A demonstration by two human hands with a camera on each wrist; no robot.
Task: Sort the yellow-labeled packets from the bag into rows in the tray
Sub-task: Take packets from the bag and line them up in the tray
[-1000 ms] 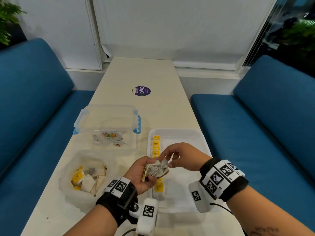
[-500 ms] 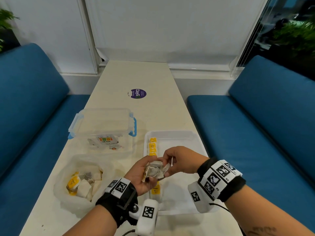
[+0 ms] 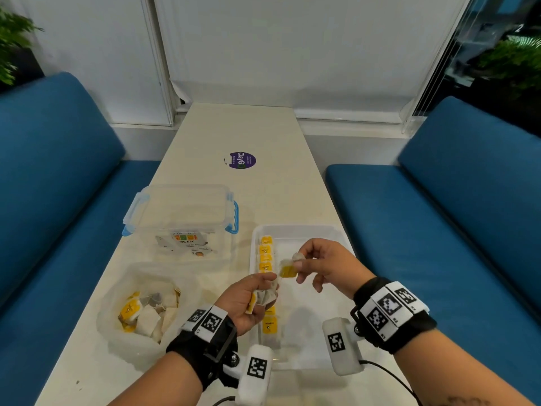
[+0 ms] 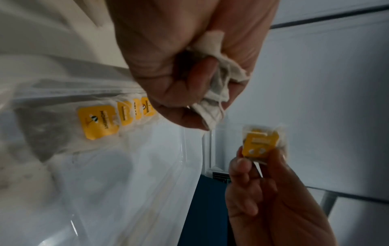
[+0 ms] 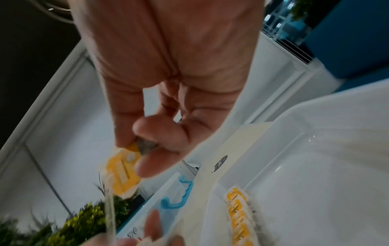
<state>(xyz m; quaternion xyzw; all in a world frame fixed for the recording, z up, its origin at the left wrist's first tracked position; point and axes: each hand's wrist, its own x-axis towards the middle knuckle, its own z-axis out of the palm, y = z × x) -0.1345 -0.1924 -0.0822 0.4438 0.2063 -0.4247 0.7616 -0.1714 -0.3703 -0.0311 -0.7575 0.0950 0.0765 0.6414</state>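
My right hand (image 3: 295, 266) pinches one yellow-labeled packet (image 3: 287, 269) (image 4: 262, 141) (image 5: 123, 171) in the air over the left part of the white tray (image 3: 328, 232). Just below and to the left, my left hand (image 3: 257, 297) grips a crumpled bunch of packets (image 3: 265, 297) (image 4: 219, 86). A row of yellow-labeled packets (image 3: 265, 256) (image 5: 242, 218) lies along the tray's left side, running on under my left hand (image 4: 118, 116). The clear plastic bag (image 3: 146, 312) with more packets sits on the table left of the tray.
A clear lidded box with blue clips (image 3: 181, 215) stands behind the bag. A purple round sticker (image 3: 242, 160) marks the table further back. Blue benches (image 3: 439, 230) flank the narrow table on both sides.
My right hand has pulled one yellow-labeled packet away from the bunch in my left hand, up and to the right. My left hand has stayed in place with the rest.
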